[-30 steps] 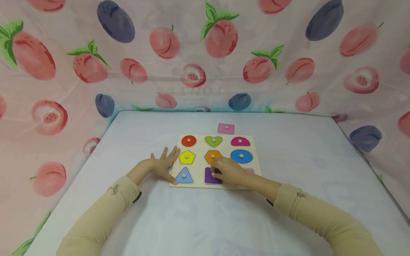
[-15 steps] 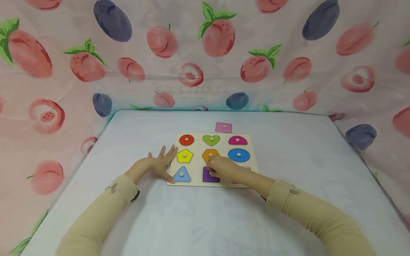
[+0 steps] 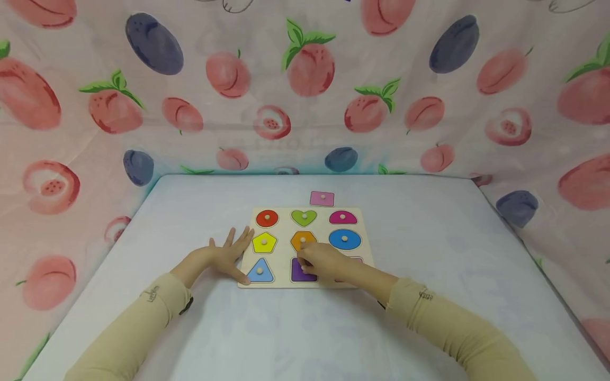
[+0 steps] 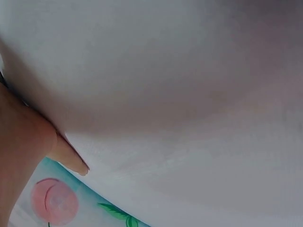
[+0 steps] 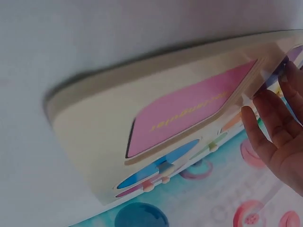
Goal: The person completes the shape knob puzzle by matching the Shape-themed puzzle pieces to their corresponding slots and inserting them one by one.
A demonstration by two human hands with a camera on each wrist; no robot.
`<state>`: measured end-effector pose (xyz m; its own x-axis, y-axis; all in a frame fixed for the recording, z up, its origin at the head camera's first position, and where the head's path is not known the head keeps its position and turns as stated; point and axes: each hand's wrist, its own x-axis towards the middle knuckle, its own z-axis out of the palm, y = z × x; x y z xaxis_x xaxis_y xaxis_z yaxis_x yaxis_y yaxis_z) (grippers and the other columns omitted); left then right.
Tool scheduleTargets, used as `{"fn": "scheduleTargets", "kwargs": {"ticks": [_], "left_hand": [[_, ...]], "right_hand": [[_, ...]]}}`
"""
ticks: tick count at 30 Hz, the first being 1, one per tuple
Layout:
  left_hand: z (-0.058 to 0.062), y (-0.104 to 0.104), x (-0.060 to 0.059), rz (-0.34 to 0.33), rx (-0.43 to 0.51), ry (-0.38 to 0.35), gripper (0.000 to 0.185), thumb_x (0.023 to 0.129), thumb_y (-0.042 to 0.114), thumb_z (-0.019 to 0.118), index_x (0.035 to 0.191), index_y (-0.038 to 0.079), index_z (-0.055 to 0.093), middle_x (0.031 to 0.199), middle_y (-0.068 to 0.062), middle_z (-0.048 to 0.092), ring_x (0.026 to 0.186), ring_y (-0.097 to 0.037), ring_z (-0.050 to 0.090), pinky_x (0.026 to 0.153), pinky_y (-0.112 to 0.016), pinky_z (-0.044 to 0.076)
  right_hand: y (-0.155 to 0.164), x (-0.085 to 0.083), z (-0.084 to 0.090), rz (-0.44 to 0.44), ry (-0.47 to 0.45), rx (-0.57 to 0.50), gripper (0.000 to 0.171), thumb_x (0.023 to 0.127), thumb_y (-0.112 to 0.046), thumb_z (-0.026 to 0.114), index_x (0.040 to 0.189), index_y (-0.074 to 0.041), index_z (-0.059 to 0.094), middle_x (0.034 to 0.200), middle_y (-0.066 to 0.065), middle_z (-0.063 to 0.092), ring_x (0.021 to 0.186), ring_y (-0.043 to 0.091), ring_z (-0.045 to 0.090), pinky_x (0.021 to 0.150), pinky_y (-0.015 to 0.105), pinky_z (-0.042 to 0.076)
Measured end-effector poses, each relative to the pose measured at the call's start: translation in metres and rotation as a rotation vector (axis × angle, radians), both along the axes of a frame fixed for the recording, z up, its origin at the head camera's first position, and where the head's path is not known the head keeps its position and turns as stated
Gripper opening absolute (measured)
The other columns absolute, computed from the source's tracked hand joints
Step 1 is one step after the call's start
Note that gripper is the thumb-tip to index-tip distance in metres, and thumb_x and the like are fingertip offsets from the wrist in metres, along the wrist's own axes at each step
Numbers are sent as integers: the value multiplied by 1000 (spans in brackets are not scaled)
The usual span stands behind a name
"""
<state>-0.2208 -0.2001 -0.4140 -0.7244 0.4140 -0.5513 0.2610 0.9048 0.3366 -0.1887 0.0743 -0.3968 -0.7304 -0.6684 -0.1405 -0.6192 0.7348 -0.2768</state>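
The puzzle board looks like pale, smooth, matt wood, its pieces painted in flat colours with bare wooden pegs. The table cover is smooth matt cloth; the fruit-printed backdrop is thin, slightly sheer fabric.

One puzzle board w/ eight shape pieces in it, e.g. the blue oval; one pink piece outside; two hands, left & right.

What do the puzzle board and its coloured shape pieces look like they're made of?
The puzzle board looks like pale, unpainted wood or plywood: matte cream face, thick rounded edge in the right wrist view. The shape pieces, such as the yellow pentagon, seem to be painted wood, flat glossy colour with small light pegs, possibly wooden.
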Motion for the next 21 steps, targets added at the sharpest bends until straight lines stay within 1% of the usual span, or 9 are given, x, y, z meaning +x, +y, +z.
{"fn": "scheduleTargets", "kwargs": {"ticks": [5,8,12,15,17,21], "left_hand": [[-3,-2,3,4,2,9,130,68,58,75,150,15,-17,156,-10,-25,140,-39,-28,98,-77,-15],[-2,-2,3,9,6,19,130,68,57,75,150,15,-16,156,-10,-25,140,-39,-27,98,-77,-14],[-1,0,3,12,45,27,129,68,55,77,150,15,-15,157,-8,-23,140,-38,-28,98,-76,-15],[-1,1,3,10,44,19,129,68,55,77,150,16,-16,156,-7,-25,140,-37,-29,98,-75,-16],[-1,0,3,15,27,14,129,69,54,77,150,17,-17,156,-6,-26,140,-36,-30,99,-75,-16],[-2,-3,1,28,-11,15,130,68,56,76,149,18,-18,156,-4,-27,140,-35,-29,100,-75,-15]], "right_hand": [[1,-6,9,70,-67,14,7,82,-16,73,86,-12,67,77,-6,58,74,8,52,70,19,47],[2,-15,14,102,-90,21,13,84,-19,71,94,-11,70,83,-5,65,78,9,55,76,23,50],[8,-31,20,86,-143,5,18,85,-20,70,102,-13,70,92,-5,68,85,10,58,81,25,51],[15,-44,25,81,-198,-49,20,88,-18,67,106,-11,69,98,-3,68,90,12,59,83,26,51],[17,-53,29,107,-203,-91,20,89,-16,65,107,-8,69,100,0,69,93,16,61,85,29,53],[20,-72,33,129,-162,-139,20,90,-13,63,107,-4,67,104,7,69,96,23,61,89,38,52]]}}
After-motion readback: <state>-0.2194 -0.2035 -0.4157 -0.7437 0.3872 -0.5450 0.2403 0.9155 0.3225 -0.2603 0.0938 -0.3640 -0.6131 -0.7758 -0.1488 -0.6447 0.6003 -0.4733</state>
